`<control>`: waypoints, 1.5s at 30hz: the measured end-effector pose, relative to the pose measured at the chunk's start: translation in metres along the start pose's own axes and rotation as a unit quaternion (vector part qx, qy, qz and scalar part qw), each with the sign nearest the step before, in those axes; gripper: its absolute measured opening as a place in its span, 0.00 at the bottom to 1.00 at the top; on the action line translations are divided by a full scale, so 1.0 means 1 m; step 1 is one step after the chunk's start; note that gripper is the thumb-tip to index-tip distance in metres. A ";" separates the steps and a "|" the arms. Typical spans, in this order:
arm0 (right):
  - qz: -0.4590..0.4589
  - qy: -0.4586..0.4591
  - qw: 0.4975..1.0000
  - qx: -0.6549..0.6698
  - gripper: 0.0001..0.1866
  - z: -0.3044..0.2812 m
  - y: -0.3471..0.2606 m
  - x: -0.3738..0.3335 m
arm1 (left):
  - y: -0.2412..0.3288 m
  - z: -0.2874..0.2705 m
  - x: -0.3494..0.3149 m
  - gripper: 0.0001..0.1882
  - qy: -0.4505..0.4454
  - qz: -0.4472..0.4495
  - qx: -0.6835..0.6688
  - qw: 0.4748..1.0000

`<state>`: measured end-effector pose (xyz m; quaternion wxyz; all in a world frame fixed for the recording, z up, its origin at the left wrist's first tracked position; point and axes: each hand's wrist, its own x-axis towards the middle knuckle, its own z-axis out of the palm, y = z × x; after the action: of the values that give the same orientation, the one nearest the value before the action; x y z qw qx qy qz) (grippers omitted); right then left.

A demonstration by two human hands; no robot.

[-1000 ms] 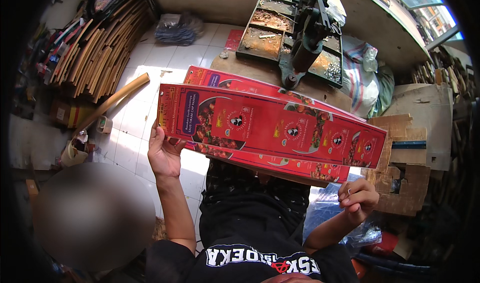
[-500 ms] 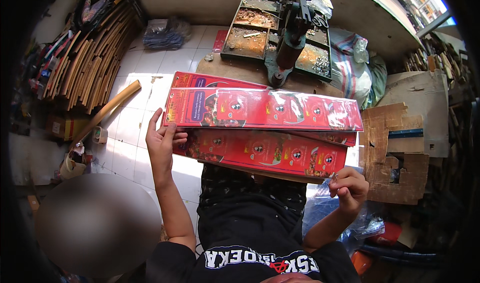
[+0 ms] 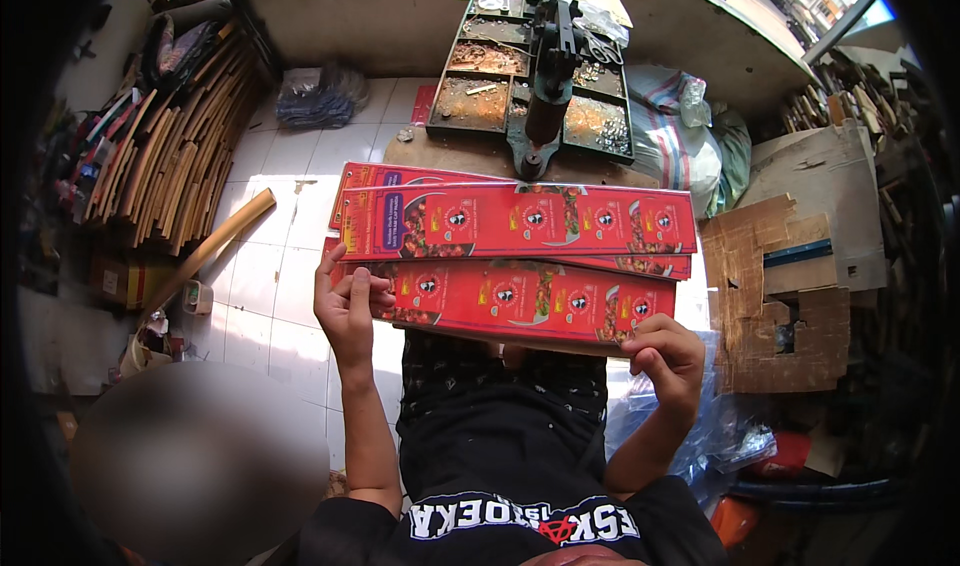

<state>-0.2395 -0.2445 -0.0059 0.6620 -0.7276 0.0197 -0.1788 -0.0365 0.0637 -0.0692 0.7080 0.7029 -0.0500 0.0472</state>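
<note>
Long red printed strips with food pictures lie overlapped in front of me. The upper strip (image 3: 480, 219) rests on others, with a blue panel near its left end. Closer to my body is the lower strip (image 3: 470, 291), its front edge over my lap. My left hand (image 3: 348, 311) is closed at the left ends of the strips, index finger at the upper strip's corner. My right hand (image 3: 668, 361) pinches the lower strip's near right corner; its fingertips partly hide that corner. Just beyond the strips stands a dark hand press (image 3: 547, 106).
A black compartment tray (image 3: 470, 101) with small metal bits surrounds the press. Stacked boards (image 3: 190, 136) lean at the left, near a bamboo-like pole (image 3: 225, 231). Cut brown boards (image 3: 740, 296) stand at the right, beside white sacks (image 3: 675, 146). Clear plastic (image 3: 690, 436) lies near my right arm.
The whole view has shifted slightly. My left hand has moved right and closer to the strips' ends. Glare on the upper strip has faded. My right hand stays at the lower strip's corner.
</note>
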 end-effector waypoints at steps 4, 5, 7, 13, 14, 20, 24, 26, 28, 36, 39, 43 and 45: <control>0.012 -0.009 1.000 0.011 0.09 0.006 0.000 -0.010 | -0.001 0.000 -0.033 0.18 -0.034 -0.022 -0.038 0.998; 0.019 -0.011 1.000 0.017 0.09 0.007 0.001 -0.013 | -0.001 -0.001 -0.042 0.16 -0.040 -0.030 -0.044 0.998; 0.029 -0.017 0.999 0.014 0.09 0.008 0.002 -0.019 | -0.005 -0.006 -0.060 0.14 -0.064 -0.049 -0.052 0.995; 0.047 -0.038 0.998 0.020 0.09 0.014 0.005 -0.026 | -0.017 -0.019 -0.106 0.13 -0.200 -0.099 -0.109 0.969; 0.048 -0.042 0.998 0.022 0.08 0.015 0.005 -0.026 | -0.017 -0.018 -0.111 0.13 -0.222 -0.106 -0.112 0.963; 0.055 -0.048 0.997 0.021 0.07 0.020 0.003 -0.021 | -0.019 -0.002 -0.123 0.13 -0.313 -0.138 -0.113 0.933; 0.075 -0.054 0.995 0.023 0.07 0.022 0.004 -0.019 | -0.014 0.008 -0.122 0.13 -0.370 -0.142 -0.121 0.910; 0.077 -0.054 0.995 0.022 0.07 0.022 0.006 -0.017 | -0.014 0.011 -0.121 0.13 -0.388 -0.147 -0.118 0.902; 0.079 -0.053 0.995 0.025 0.07 0.021 0.009 -0.016 | -0.017 0.015 -0.119 0.12 -0.410 -0.139 -0.110 0.895; 0.098 -0.052 0.993 0.034 0.07 0.022 0.020 -0.009 | -0.021 0.020 -0.112 0.13 -0.496 -0.194 -0.177 0.827; 0.103 -0.046 0.993 0.031 0.07 0.023 0.018 -0.004 | -0.021 0.023 -0.110 0.14 -0.536 -0.221 -0.178 0.795; 0.098 -0.051 0.993 0.037 0.07 0.024 0.016 0.000 | -0.027 0.028 -0.111 0.14 -0.568 -0.248 -0.167 0.767; 0.096 -0.051 0.993 0.045 0.07 0.025 0.017 -0.001 | -0.028 0.031 -0.111 0.14 -0.577 -0.254 -0.158 0.760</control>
<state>-0.2302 -0.2223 -0.0238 0.7086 -0.6997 0.0476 -0.0780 -0.1427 0.0332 -0.1123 0.6326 0.4622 -0.2752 -0.5571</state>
